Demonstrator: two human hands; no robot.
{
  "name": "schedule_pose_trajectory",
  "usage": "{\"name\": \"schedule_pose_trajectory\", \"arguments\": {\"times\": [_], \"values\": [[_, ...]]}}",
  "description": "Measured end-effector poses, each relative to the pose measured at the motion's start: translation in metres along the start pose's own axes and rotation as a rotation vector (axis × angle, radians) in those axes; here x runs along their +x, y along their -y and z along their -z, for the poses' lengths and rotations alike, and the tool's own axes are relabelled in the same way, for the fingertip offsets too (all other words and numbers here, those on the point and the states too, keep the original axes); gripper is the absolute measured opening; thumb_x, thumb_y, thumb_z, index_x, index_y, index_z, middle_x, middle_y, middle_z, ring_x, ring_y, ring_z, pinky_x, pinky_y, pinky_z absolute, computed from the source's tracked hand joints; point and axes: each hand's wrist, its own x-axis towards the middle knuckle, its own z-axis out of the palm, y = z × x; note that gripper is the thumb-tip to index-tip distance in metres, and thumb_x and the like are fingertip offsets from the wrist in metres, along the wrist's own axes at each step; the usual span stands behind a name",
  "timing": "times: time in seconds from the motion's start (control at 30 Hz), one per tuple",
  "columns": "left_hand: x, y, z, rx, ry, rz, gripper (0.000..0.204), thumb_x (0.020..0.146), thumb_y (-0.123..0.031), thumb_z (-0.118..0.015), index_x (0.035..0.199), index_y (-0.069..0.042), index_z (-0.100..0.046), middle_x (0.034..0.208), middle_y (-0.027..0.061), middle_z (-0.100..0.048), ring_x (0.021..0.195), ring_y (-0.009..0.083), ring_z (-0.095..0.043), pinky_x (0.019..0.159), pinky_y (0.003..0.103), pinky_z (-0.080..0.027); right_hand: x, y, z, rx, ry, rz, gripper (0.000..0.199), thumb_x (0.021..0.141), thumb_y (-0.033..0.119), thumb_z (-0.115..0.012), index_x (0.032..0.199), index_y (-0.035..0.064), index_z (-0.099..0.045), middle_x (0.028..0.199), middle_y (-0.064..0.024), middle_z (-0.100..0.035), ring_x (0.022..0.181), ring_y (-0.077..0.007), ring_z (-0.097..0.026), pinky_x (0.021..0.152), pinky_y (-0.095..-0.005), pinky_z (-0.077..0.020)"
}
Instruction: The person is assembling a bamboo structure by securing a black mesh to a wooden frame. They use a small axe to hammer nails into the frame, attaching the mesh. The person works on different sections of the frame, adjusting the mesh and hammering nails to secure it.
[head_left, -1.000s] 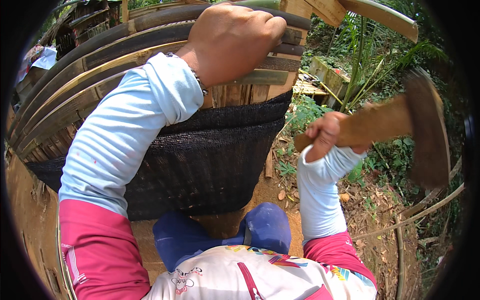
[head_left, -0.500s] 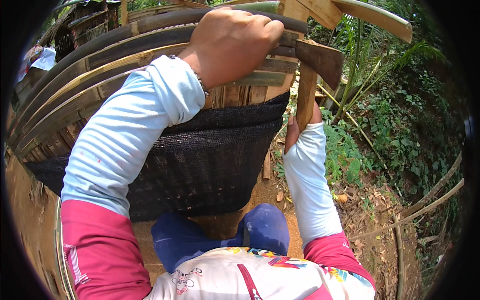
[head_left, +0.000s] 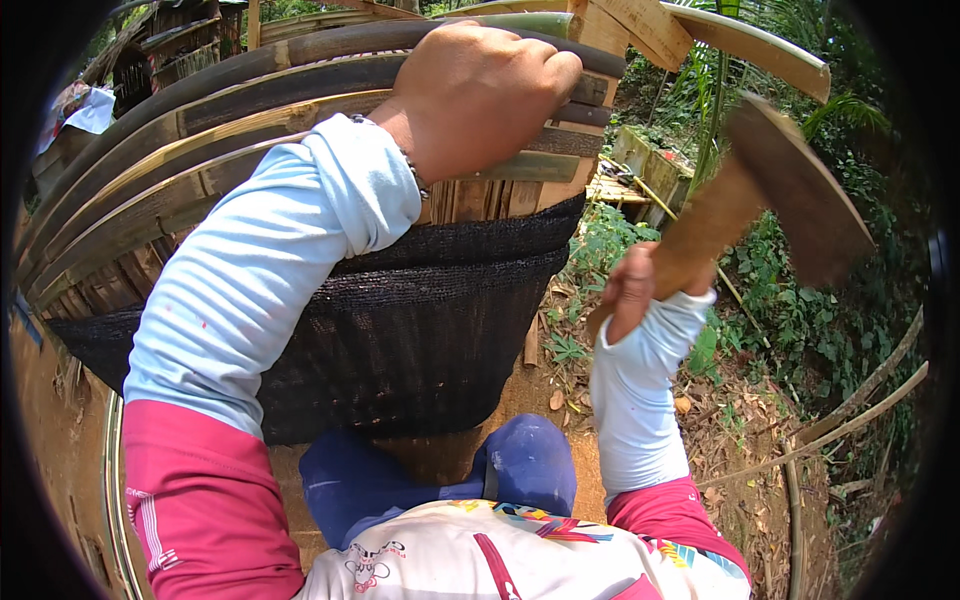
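Lettering (head_left: 383, 552) marks the shirt (head_left: 440, 570) (outdoors, over bare earth (head_left: 440, 458)), left hand (head_left: 480, 100) closed at bamboo slats (head_left: 290, 83), right hand (head_left: 632, 287) gripping a hatchet (head_left: 728, 207).

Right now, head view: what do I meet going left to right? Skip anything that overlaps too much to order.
Pale sheet at far left → left hand at the bamboo slats → right hand gripping the axe handle → axe head, blurred.

left hand (head_left: 485, 95): back up, fingers curled | left arm (head_left: 235, 270): bent | right hand (head_left: 632, 290): clenched | right forearm (head_left: 640, 410): forward
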Motion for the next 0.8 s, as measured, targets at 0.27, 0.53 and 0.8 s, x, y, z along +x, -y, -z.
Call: {"name": "schedule_pose_trajectory", "arguments": {"times": [0.27,0.53,0.8], "values": [[0.013,-0.008,-0.005,-0.043,-0.031,-0.005,0.018,0.079,-0.025,-0.071,0.086,-0.012,-0.061,0.074,0.0030,-0.065,0.071,0.0211,-0.067,0.063,0.034,-0.051,0.003,-0.049,0.005,-0.299,0.028,0.095,0.042,0.092,0.009,-0.057,0.132,0.0036,-0.043,0.094,-0.0089,-0.056,0.083,-0.0142,-0.055,0.075,-0.0274,-0.0446],[0.003,-0.003,-0.002,-0.018,0.004,0.001,0.017,0.079,-0.024,-0.071,0.087,-0.012,-0.061,0.075,0.0032,-0.066,0.072,0.0209,-0.067,0.063,0.034,-0.051,0.018,0.003,-0.005,0.321,-0.195,0.362,0.030,0.094,0.017,-0.058,0.120,0.0036,-0.050,0.085,-0.0110,-0.055,0.071,-0.0161,-0.056,0.066,-0.0303,-0.0477],[0.006,-0.003,0.001,-0.028,-0.024,-0.005,0.019,0.078,-0.025,-0.072,0.087,-0.012,-0.062,0.074,0.0032,-0.066,0.070,0.0210,-0.067,0.061,0.034,-0.051,0.006,-0.051,-0.020,-0.048,-0.044,0.161,0.027,0.092,0.007,-0.057,0.117,0.0042,-0.047,0.082,-0.0057,-0.055,0.068,-0.0122,-0.052,0.063,-0.0262,-0.0447]]}}
